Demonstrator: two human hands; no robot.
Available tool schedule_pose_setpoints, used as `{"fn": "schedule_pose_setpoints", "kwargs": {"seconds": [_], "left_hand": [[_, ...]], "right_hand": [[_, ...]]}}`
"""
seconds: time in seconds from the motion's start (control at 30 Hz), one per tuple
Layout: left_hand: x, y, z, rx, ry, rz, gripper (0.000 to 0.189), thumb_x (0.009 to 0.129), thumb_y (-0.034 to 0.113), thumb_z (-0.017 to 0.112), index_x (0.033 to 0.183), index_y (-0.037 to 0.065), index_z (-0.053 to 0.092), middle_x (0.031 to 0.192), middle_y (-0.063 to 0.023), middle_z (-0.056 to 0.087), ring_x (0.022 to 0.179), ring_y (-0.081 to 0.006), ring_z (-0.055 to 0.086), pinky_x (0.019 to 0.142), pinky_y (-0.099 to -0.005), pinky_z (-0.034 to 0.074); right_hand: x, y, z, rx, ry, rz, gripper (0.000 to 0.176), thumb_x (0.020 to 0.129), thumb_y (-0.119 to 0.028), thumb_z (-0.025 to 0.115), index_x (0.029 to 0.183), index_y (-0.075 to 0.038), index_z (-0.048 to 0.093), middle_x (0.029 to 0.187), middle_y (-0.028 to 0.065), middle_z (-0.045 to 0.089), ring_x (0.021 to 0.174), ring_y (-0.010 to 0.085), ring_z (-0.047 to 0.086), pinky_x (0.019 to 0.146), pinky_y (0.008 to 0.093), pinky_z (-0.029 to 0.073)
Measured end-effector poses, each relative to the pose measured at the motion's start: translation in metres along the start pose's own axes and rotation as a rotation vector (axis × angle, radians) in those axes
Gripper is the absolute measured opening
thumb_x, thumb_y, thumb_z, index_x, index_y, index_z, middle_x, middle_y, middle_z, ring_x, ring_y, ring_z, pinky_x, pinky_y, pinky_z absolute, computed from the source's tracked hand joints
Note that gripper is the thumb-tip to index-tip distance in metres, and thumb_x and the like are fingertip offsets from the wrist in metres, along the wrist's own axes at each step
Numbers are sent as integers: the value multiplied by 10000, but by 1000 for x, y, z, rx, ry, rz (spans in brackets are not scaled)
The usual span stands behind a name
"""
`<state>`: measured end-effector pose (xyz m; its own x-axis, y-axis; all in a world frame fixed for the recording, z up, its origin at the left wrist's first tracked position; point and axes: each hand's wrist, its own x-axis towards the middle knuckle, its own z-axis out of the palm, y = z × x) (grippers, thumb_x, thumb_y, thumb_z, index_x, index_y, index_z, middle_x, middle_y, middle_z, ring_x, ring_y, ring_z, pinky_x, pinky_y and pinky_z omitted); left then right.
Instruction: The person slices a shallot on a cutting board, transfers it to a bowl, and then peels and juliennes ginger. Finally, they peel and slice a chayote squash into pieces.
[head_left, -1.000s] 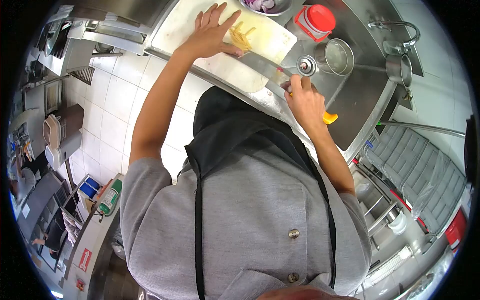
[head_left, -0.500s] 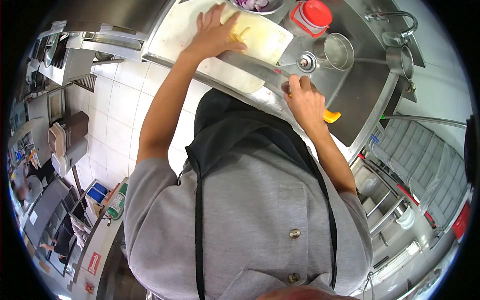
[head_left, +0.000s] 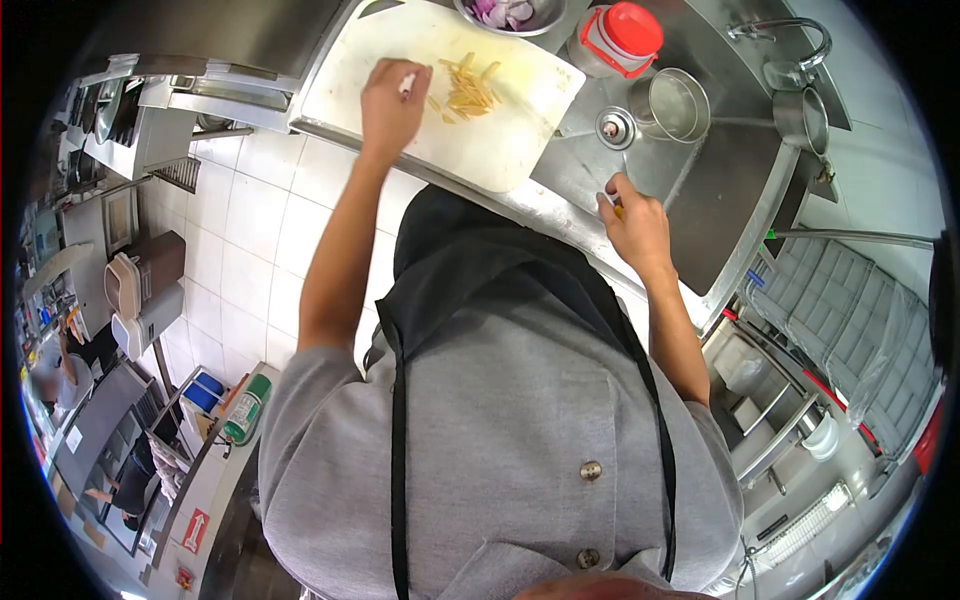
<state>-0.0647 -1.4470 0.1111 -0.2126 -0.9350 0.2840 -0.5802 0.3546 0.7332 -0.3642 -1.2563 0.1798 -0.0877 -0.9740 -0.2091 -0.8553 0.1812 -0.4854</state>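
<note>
My left hand (head_left: 388, 108) is curled into a fist over the white cutting board (head_left: 500, 150), with a small pale piece pinched between its fingers. A pile of thin yellow strips (head_left: 468, 95) lies on the board just right of that hand. My right hand (head_left: 637, 226) is closed around the yellow handle of a knife (head_left: 575, 178) at the counter's edge. The knife's blade points toward the board's near right corner.
A metal bowl of purple onion pieces (head_left: 510, 12) stands behind the board. A red-lidded container (head_left: 625, 40), a metal cup (head_left: 680, 105) and a drain plug (head_left: 615, 127) sit by the steel sink (head_left: 725, 200). Another person (head_left: 60, 370) is far left.
My left hand has lifted off the yellow strips, moved left and curled shut. My right hand has drawn the knife back off the board toward the counter edge.
</note>
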Motion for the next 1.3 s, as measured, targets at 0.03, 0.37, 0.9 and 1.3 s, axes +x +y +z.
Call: {"fn": "schedule_pose_setpoints", "kwargs": {"seconds": [0.03, 0.37, 0.9, 1.3], "left_hand": [[-10, 4, 6, -34, 63, -63, 154, 885, 152, 719, 979, 31, 707, 978, -141, 672, 903, -319, 642, 811, -384, 511], [-44, 13, 51, 61, 248, -7, 392, 925, 109, 633, 1272, -27, 512, 1217, -253, 509, 1126, -411, 476, 960, -482, 417], [-32, 22, 82, 208, 147, -12, 594, 975, 337, 583, 1372, -84, 450, 1437, -322, 375, 1385, -492, 305, 1131, -552, 299], [-31, 22, 85, 236, 120, -31, 459, 1004, 173, 481, 1347, -132, 474, 1518, -284, 334, 1426, -447, 287, 1168, -491, 283]], "right_hand": [[3, 0, 1, 1, 1, -2, 176, 899, -176, 664, 977, -73, 544, 736, 175, 680, 725, 409, 667, 622, 498, 490], [41, -18, 37, -377, 132, -185, 125, 926, -195, 588, 1014, -113, 553, 728, 170, 651, 651, 380, 664, 548, 493, 515], [38, 6, 22, 866, -397, 377, 276, 1045, -268, 517, 918, -27, 559, 669, 104, 622, 410, 98, 491, 388, 263, 408], [34, -48, 78, 792, -534, 349, 253, 1038, -289, 486, 1043, -56, 584, 662, 109, 630, 428, 125, 544, 383, 292, 465]]}}
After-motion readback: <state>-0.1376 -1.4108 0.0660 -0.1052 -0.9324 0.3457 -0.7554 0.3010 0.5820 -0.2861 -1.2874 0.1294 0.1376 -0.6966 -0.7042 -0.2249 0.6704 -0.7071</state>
